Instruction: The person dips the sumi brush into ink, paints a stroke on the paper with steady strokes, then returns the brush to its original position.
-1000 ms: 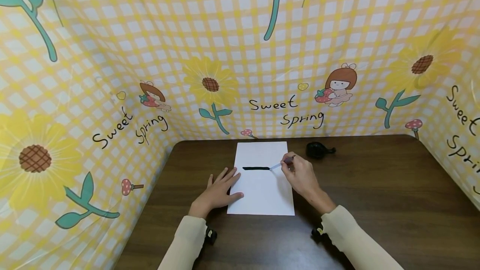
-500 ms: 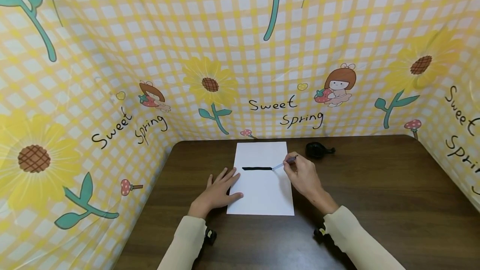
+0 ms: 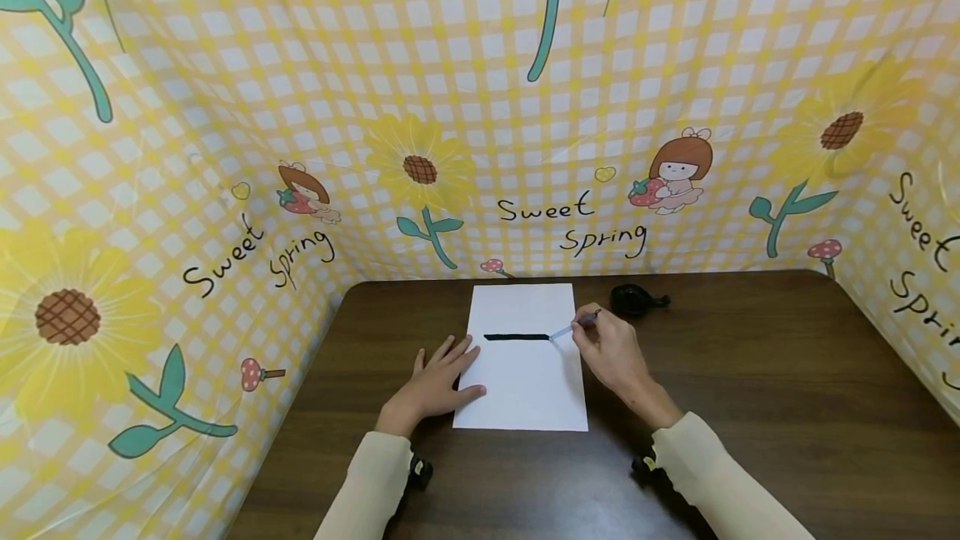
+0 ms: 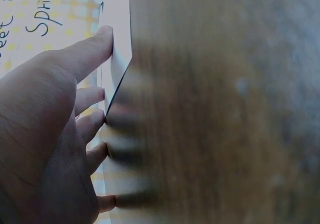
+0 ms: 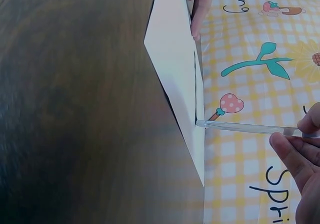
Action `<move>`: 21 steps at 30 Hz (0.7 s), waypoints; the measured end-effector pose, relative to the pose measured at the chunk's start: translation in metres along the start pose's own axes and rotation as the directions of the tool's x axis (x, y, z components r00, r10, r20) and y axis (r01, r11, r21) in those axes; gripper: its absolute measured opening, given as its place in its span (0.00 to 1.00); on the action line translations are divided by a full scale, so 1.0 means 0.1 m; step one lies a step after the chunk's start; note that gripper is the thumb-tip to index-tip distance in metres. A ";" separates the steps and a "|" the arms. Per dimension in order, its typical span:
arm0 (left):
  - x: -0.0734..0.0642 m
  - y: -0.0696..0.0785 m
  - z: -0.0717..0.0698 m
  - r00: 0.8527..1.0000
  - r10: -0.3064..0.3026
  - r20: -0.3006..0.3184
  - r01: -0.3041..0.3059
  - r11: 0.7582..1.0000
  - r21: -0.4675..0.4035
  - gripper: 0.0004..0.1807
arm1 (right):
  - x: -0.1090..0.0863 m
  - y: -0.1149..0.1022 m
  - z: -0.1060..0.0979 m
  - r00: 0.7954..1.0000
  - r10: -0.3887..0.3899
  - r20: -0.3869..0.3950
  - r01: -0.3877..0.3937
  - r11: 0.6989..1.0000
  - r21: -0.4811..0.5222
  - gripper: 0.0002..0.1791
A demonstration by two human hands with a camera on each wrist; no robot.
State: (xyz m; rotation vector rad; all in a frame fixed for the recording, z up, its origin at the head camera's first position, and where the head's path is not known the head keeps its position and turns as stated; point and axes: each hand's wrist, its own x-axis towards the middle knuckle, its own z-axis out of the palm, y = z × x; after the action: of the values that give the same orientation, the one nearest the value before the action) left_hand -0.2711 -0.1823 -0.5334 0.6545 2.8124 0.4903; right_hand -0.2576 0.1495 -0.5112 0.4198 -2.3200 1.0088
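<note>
In the head view my left hand (image 3: 431,386) rests with spread fingers on the left edge of a white sheet of paper (image 3: 525,398). A straight black line (image 3: 513,337) runs across the sheet's upper half. My right hand (image 3: 615,357) pinches a slim pen-like tool (image 3: 562,332) with a pale shaft and a darker rear end, tilted towards the left. Its tip meets the line's right end. The right wrist view shows the tool's pale shaft (image 5: 240,127) between thumb and fingers. In the left wrist view the left fingers (image 4: 90,126) touch down along the paper's side.
A glossy black rounded object (image 3: 632,300) with a narrow spout-like end lies behind the right hand. The dark wooden table (image 3: 772,373) extends to both sides, and a yellow checked cloth (image 3: 555,140) stands up around its back and sides.
The right hand has moved slightly to the right with the pen-like tool, and the black line has grown longer at its right end. The left hand stays put.
</note>
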 end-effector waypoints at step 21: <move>0.02 -0.03 0.02 1.000 -0.008 -0.001 0.008 1.000 0.002 0.43 | -0.01 0.05 -0.07 1.000 -0.001 -0.024 0.001 1.000 -0.005 0.03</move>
State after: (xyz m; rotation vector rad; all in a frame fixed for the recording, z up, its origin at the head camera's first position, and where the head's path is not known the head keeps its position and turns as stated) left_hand -0.2735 -0.1834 -0.5361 0.6432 2.8159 0.4862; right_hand -0.2564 0.1582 -0.5112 0.4055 -2.3003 1.0024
